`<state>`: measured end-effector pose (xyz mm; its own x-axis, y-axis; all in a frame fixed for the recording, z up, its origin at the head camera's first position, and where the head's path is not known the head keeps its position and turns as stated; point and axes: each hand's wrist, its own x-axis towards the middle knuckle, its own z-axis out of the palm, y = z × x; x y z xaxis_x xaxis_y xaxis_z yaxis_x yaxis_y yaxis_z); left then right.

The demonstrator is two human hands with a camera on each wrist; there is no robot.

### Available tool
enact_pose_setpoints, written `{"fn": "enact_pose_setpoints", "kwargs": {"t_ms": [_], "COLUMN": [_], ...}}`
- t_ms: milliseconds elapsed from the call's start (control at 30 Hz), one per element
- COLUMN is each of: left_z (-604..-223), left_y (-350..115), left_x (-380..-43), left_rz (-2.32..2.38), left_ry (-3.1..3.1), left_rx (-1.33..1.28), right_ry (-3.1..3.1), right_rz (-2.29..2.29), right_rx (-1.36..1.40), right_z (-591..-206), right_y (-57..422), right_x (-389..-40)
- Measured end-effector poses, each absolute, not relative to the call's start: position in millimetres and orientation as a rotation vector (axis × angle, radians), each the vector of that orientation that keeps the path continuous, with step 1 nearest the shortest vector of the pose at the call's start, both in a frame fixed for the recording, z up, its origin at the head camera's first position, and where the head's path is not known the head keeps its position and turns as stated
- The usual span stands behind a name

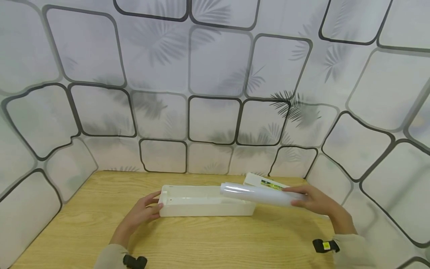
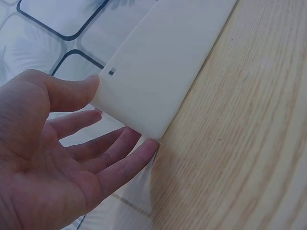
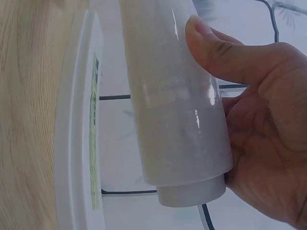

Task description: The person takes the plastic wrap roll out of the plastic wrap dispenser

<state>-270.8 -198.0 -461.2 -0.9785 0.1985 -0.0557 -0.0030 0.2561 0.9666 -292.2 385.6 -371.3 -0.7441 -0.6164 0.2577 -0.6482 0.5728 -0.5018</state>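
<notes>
A long white open-topped plastic box [image 1: 206,210] sits on the table. At its left end my left hand [image 1: 142,213] holds the corner, thumb on the front wall and fingertips against the end wall; the left wrist view shows this hand [image 2: 72,148] on the box [image 2: 153,67] closely. My right hand [image 1: 315,201] grips a roll of cling film [image 1: 256,193], raised and slanting over the box's right end. In the right wrist view the thumb lies across the roll [image 3: 177,105], whose core end sticks out; the fingers behind are partly hidden.
Behind the roll lies a white lid [image 1: 252,179] with a green and yellow label, partly covered by roll and hand; the right wrist view shows this lid [image 3: 72,124] along its length. The wood-grain table [image 1: 201,239] meets patterned walls [image 1: 215,119] at the back and sides.
</notes>
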Motion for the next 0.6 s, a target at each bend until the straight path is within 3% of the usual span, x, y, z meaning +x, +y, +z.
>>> {"fn": "enact_pose_setpoints", "kwargs": {"t_ms": [600], "left_z": [-461.6], "left_y": [-199.1], "left_x": [-270.4], "left_rz": [1.827], "left_ry": [2.345], "left_rx": [0.206], "right_ry": [-2.754], "right_rz": [0.862], "right_rx": [1.015], "right_z": [-371.9], "right_y": [418.0], "right_x": [-280.6]}}
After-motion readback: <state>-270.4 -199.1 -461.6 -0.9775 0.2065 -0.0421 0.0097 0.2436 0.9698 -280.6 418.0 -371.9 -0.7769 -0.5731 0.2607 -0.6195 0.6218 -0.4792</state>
